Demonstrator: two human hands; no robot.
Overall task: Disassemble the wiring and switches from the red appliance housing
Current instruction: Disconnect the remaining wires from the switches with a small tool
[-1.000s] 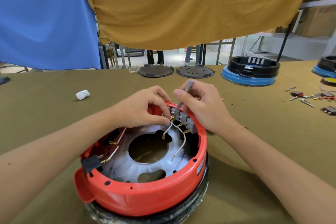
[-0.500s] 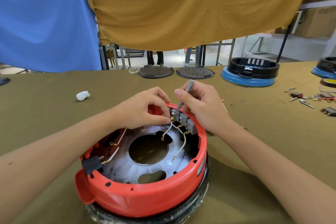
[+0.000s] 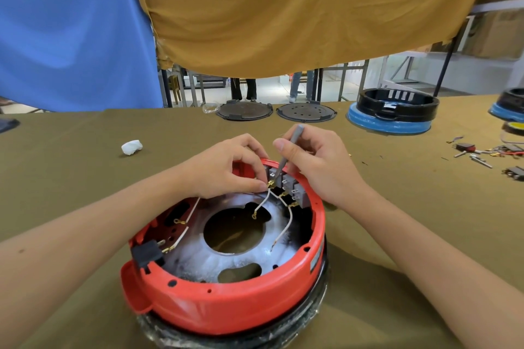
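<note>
Red housing point(image 3: 226, 309) set on olive-covered table point(image 3: 85, 178). Brass wire end point(image 3: 270, 185) pinched by left hand point(image 3: 224, 171) at grey switches point(image 3: 286, 184). Grey tool point(image 3: 287, 150) gripped by right hand point(image 3: 320, 161), tip at switches.

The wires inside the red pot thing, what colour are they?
The wires are white with gold-coloured metal ends, seen in the head view.

housing point(image 3: 226, 309) centre open | far rim: switches point(image 3: 286, 187) (wired) block
</note>
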